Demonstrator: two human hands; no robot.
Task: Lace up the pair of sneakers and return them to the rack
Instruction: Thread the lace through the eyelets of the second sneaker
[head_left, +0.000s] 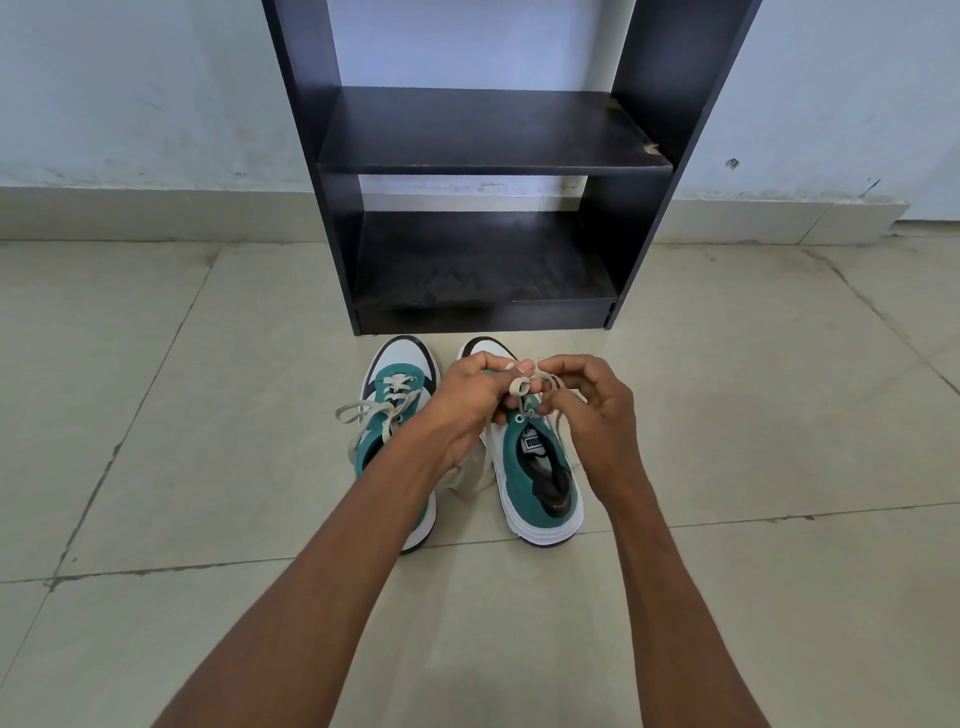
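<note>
A: Where do the shoes sit?
B: On the tiled floor (208, 415) before the black rack (483, 171): left sneaker (387, 395) tied, right sneaker (537, 478) beside it
A: Hands?
B: Left hand (467, 400) and right hand (592, 410) both pinch its lace (521, 385)

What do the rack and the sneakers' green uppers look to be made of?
Rack: likely laminated particleboard, matte black; a chipped shelf corner shows pale core. Sneakers' green uppers: probably suede or a look-alike, with a soft, unshiny nap.
</note>
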